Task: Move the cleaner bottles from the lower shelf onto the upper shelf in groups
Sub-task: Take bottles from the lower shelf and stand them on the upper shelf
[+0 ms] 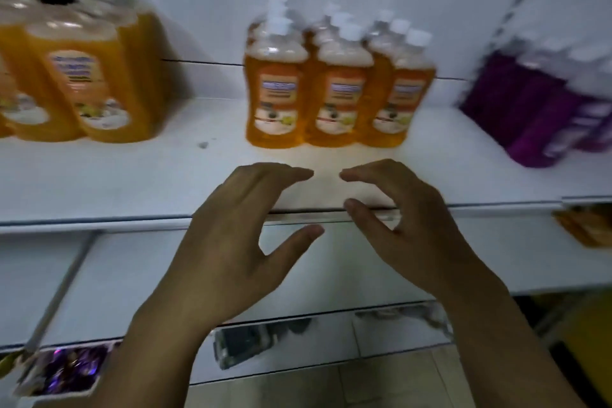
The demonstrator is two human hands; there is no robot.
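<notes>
Both hands are empty rn. The left hand (231, 242) and right hand (414, 228) hover mid-frame over the front lip of the upper shelf (132, 182). Fingers are loosely curved and thumbs spread, palms facing each other, fingertips near but not touching. Nothing's pinched or held. That cupped shape is imo how you'd clamp a cluster from both sides, which fits the "in groups" bit.

The task bottles: a tight bunch of orange cleaner bottles (331, 93) w/ white caps stands upright at centre of the upper shelf, just beyond the fingertips, labels facing out. They're packed shoulder to shoulder, prob bc they go up as one block.

Upper left of the frame has bigger orange bottles w/ black caps (86, 69), and the right side has purple bottles (543, 109). So each kind gets its own patch, w/ gaps between.

The lower shelf (132, 275) shows bare white under the hands. There's smth orange at the right edge (586, 225), too blurry to say if it's more bottles. If it is, the job's not done yet.
</notes>
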